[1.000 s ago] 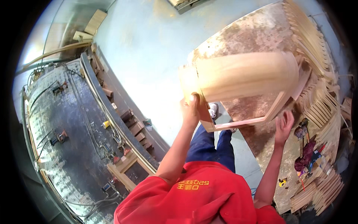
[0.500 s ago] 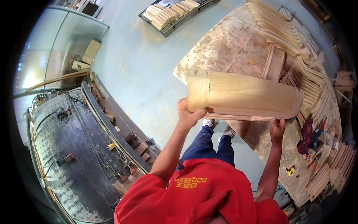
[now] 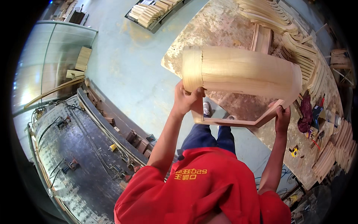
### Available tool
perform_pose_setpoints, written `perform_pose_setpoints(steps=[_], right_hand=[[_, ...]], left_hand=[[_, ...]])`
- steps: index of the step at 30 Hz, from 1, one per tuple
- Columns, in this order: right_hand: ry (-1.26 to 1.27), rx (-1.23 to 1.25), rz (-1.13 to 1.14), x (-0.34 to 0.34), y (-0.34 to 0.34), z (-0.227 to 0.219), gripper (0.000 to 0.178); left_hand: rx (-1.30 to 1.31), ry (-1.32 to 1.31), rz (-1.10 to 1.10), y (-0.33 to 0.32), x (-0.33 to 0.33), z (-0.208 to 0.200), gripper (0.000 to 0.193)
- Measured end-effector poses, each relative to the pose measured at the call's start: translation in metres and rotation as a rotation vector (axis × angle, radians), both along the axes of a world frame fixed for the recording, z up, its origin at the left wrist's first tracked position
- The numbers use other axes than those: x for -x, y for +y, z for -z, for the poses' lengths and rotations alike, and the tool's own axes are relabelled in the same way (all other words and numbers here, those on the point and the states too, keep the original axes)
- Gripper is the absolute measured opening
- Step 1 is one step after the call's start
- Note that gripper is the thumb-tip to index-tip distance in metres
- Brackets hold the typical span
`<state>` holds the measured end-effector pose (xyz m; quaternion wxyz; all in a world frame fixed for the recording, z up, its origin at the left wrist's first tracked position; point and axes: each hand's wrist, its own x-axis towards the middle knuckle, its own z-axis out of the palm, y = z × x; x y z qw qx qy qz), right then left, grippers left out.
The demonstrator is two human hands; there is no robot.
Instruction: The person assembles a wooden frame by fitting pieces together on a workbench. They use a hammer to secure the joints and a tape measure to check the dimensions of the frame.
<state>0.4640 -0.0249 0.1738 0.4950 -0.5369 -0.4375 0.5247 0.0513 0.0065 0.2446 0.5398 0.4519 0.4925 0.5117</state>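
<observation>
Between my hands is a wooden frame with a curved panel (image 3: 244, 71), a pale bent sheet with a dark seam near its left end. Below the sheet show the frame's thin front bar and angled side pieces. My left hand (image 3: 187, 98) grips the left end, its thumb on the panel's lower edge. At the lower right corner, my right hand (image 3: 282, 118) holds the angled side piece, with some fingers hidden behind it. The frame is held in the air, tilted toward me, partly in front of the worktable (image 3: 201, 33).
Stacked curved wooden pieces (image 3: 307, 54) and a channel-shaped wooden piece (image 3: 261, 39) lie on the worktable. Nearer sit a maroon bundle (image 3: 305, 115) and a yellow tape measure (image 3: 294, 151). A large dark machine (image 3: 85, 160) with hoses stands left. A low rack (image 3: 151, 15) holds wooden pieces.
Both hands have tipped the wooden frame toward me, raising the panel's far edge. The opening and front bar underneath now show. My left hand has moved up; my view has shifted slightly.
</observation>
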Motion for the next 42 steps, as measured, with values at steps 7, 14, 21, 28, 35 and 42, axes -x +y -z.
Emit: perform_pose_setpoints(steps=[7,14,21,28,35,42], right_hand=[[0.137,0.082,-0.036,0.0,0.006,-0.047,0.031],[0.082,0.201,-0.151,0.043,0.061,-0.141,0.038],[0.011,0.187,-0.294,0.072,0.097,-0.157,0.043],[0.024,0.233,-0.386,0.099,0.134,-0.167,0.044],[-0.006,0.238,-0.385,0.122,0.162,-0.169,0.042],[0.007,0.257,-0.307,0.129,0.174,-0.167,0.04]], left_hand=[[0.083,-0.189,0.0,0.009,0.004,0.027,0.032],[0.265,-0.564,-0.097,0.035,0.025,0.07,0.047],[0.284,-0.595,-0.153,0.036,0.038,0.078,0.042],[0.297,-0.622,-0.232,0.044,0.052,0.087,0.038],[0.292,-0.71,-0.282,0.049,0.067,0.094,0.038],[0.151,-0.527,-0.294,0.045,0.096,0.023,0.042]])
